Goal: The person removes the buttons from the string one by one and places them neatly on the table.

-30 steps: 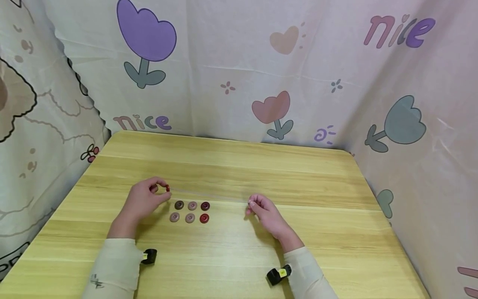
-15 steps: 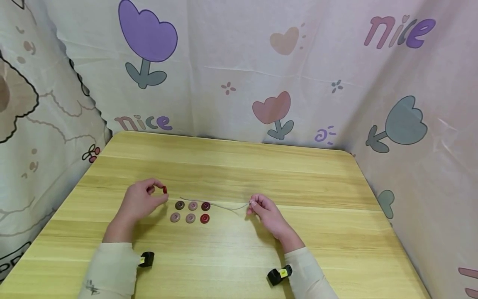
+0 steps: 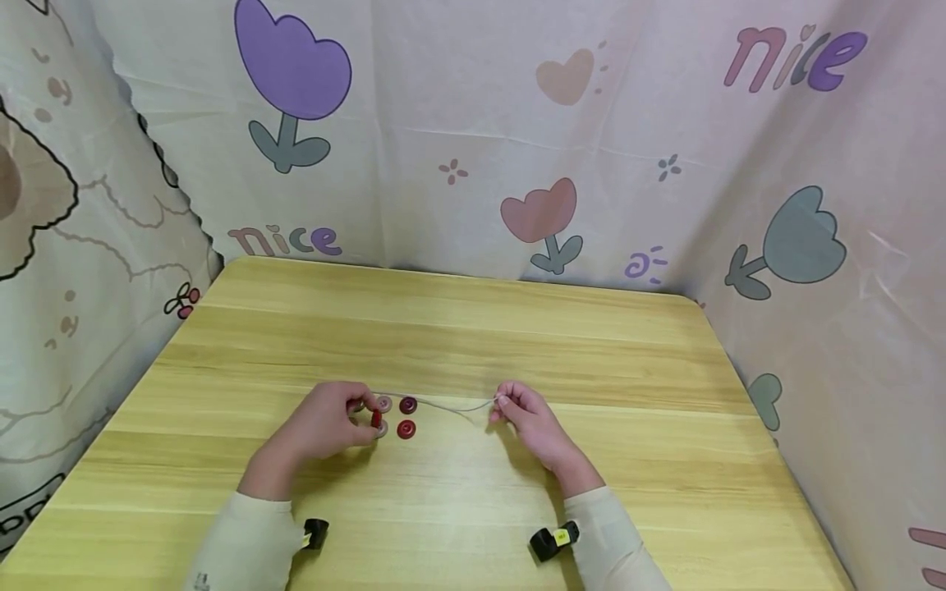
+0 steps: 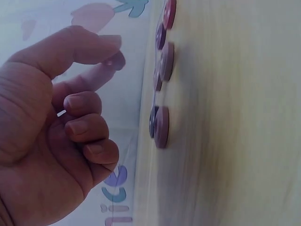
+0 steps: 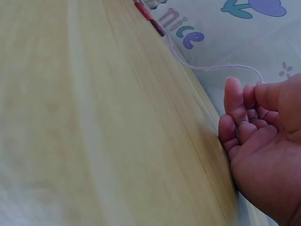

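Note:
Between thumb and forefinger my left hand (image 3: pixel 321 427) pinches a red button (image 3: pixel 376 419) on edge, above the left part of a group of buttons. In the left wrist view this held button (image 4: pixel 116 61) looks dark at the fingertips. My right hand (image 3: pixel 534 420) pinches one end of a thin pale string (image 5: pixel 221 67) off to the right. The string sags leftward and its far part lies along the back row. A dark maroon button (image 3: pixel 408 405), a red button (image 3: pixel 406 429) and a pink button (image 3: pixel 383 403) show in the head view; the left hand covers others.
Several buttons, including a mauve button (image 4: pixel 162 127), lie in two rows on the wooden table (image 3: pixel 591 353). Patterned cloth (image 3: pixel 443 107) hangs behind the table and at both sides. Black wrist cameras (image 3: pixel 554 542) sit at the sleeves.
A second ago the string ran taut between both hands; its left end then came free and dropped. The left hand has since moved right and nearer with the red button. The right hand barely moved.

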A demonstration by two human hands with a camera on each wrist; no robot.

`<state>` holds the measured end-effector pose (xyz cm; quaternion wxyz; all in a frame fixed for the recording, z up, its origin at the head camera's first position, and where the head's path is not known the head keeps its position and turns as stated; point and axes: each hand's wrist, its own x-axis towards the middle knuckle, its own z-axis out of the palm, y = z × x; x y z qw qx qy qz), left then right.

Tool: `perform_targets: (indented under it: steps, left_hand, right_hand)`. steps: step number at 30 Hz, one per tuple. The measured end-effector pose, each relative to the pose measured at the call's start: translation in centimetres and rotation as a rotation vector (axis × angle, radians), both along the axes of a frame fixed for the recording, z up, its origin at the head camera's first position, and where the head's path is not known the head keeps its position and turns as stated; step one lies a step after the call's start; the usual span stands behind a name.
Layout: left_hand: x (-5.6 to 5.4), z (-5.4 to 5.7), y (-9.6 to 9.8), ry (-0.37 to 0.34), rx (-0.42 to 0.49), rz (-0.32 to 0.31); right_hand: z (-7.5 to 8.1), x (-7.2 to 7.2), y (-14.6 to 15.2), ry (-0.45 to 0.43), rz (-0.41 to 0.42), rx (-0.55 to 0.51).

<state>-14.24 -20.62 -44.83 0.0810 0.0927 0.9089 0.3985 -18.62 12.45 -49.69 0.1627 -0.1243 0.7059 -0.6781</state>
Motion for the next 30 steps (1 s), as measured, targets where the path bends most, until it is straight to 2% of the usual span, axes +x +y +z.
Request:
perform_targets:
  steps: [3, 9, 12, 16, 25, 30]
  left_hand:
    - [0.2, 0.1, 0.6, -0.004, -0.005, -0.040]
    - [0.5, 0.0, 1.6, 0.054, -0.070, -0.138]
    - [0.6, -0.2, 2.2, 0.044, -0.077, -0.163]
    - [0.8, -0.4, 3.0, -0.001, -0.092, -0.151]
    - [1.1, -0.9, 3.9, -0.054, -0.142, -0.133]
    - [1.1, -1.1, 4.0, -0.037, -0.143, -0.139]
  right_hand:
    - [0.0, 0.0, 0.0, 0.002, 0.004, -0.007]
    - [-0.1, 0.0, 0.1, 0.001, 0.003, -0.015]
    - [-0.1, 0.0, 0.1, 0.002, 0.003, -0.018]
    - [-0.1, 0.0, 0.1, 0.003, 0.009, -0.027]
    - [0.1, 0.1, 0.1, 0.006, 0.017, -0.035]
    - [0.0, 0.1, 0.1, 0.014, 0.024, -0.042]
